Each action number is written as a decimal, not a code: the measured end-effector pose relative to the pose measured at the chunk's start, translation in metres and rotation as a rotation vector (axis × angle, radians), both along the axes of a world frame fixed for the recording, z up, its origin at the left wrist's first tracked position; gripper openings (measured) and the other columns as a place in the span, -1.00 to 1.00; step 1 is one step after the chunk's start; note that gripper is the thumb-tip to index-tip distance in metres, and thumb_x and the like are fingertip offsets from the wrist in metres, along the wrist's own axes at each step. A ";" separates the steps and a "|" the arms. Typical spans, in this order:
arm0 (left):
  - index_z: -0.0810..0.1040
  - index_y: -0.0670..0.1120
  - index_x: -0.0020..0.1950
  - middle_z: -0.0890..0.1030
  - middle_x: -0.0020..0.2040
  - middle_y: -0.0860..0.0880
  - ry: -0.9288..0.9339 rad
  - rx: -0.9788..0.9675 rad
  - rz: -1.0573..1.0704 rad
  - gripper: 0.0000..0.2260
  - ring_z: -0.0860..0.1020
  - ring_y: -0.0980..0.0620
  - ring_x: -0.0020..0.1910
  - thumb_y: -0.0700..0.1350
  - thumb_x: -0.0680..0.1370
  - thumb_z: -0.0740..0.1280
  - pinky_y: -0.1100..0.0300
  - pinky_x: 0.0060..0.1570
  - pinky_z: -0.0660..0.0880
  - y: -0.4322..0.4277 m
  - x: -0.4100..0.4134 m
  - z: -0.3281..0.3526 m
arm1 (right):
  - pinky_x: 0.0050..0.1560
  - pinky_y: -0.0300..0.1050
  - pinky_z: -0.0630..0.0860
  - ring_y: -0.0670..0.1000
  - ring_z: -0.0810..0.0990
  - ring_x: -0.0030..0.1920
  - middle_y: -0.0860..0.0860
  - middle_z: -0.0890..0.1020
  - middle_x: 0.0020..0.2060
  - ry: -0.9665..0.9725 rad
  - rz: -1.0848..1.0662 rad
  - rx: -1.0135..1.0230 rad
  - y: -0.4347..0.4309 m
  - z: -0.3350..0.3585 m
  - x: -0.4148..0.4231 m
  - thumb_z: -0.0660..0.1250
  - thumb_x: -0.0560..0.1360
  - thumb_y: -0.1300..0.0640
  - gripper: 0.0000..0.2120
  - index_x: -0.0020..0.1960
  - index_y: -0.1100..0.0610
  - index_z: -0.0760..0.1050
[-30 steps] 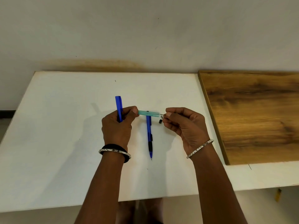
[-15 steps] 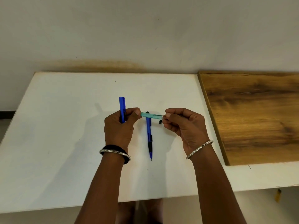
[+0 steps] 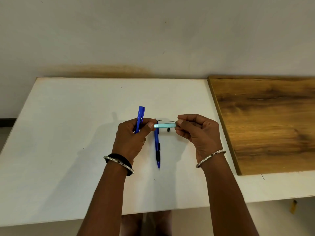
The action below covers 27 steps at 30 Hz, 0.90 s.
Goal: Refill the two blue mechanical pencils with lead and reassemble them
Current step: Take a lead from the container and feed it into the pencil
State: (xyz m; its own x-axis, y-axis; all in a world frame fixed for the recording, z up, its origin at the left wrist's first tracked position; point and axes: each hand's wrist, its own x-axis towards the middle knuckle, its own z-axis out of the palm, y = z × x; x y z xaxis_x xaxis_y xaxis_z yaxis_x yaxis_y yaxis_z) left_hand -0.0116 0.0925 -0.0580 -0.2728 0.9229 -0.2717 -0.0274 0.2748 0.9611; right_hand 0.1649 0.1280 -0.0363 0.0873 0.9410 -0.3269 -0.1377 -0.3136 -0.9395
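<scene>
My left hand (image 3: 132, 137) grips one blue mechanical pencil (image 3: 140, 114) upright, its open top end pointing away, and pinches the left end of a clear teal lead case (image 3: 164, 125) with thumb and finger. My right hand (image 3: 196, 132) holds the case's right end and pinches a thin dark lead (image 3: 166, 120) that runs leftward just above the case. The second blue pencil (image 3: 157, 147), with a black grip, lies on the white table (image 3: 68, 133) between my hands, tip toward me. A small black cap (image 3: 168, 129) lies on the table under the case.
A brown wooden board (image 3: 265, 120) lies on the table's right side, close to my right hand. The pale wall (image 3: 153, 40) rises right behind the table's far edge. The table's near edge runs just under my forearms.
The lead now shows as a thin line above the case, drawn out by my right hand. My left hand with the pencil and case has shifted slightly right and farther away.
</scene>
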 end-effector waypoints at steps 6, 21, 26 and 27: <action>0.70 0.04 -0.07 0.59 -0.43 0.15 0.022 0.009 -0.001 -0.89 0.32 0.17 -0.54 -0.13 0.54 0.39 0.39 -0.54 0.30 0.000 0.000 0.000 | -0.15 -0.12 0.67 0.17 0.69 -0.19 0.27 0.70 -0.16 -0.032 0.056 0.034 0.000 -0.002 0.001 0.42 0.44 0.39 -0.87 -0.02 0.29 0.64; 0.70 -0.02 -0.01 0.55 -0.46 0.11 0.093 0.022 -0.027 -0.90 0.44 0.25 -0.53 -0.12 0.54 0.38 0.33 -0.39 0.32 0.001 0.000 0.000 | -0.10 -0.06 0.67 0.16 0.72 -0.16 0.25 0.69 -0.13 -0.119 0.091 0.080 0.000 -0.003 0.000 0.41 0.46 0.37 -0.87 0.00 0.30 0.63; 0.69 0.06 -0.03 0.69 -0.26 0.10 0.062 -0.001 -0.097 -0.88 0.31 0.17 -0.57 -0.12 0.55 0.36 0.38 -0.53 0.31 0.000 -0.004 -0.002 | -0.13 -0.10 0.67 0.13 0.72 -0.16 0.23 0.70 -0.14 -0.129 0.095 0.078 0.000 -0.005 0.000 0.41 0.46 0.36 -0.88 -0.02 0.27 0.64; 0.69 0.05 -0.01 0.70 -0.23 0.09 0.061 -0.005 -0.111 -0.88 0.31 0.16 -0.57 -0.12 0.55 0.36 0.38 -0.54 0.32 0.000 -0.004 -0.002 | -0.14 -0.11 0.67 0.13 0.72 -0.16 0.23 0.70 -0.14 -0.132 0.098 0.076 0.000 -0.005 0.000 0.41 0.45 0.36 -0.88 -0.02 0.26 0.64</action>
State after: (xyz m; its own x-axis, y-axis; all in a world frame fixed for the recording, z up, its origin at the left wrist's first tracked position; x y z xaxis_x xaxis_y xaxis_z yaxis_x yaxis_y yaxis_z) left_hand -0.0155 0.0922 -0.0604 -0.1849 0.9471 -0.2623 0.0616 0.2776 0.9587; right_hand 0.1653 0.1281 -0.0413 0.0312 0.9687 -0.2461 0.0162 -0.2467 -0.9690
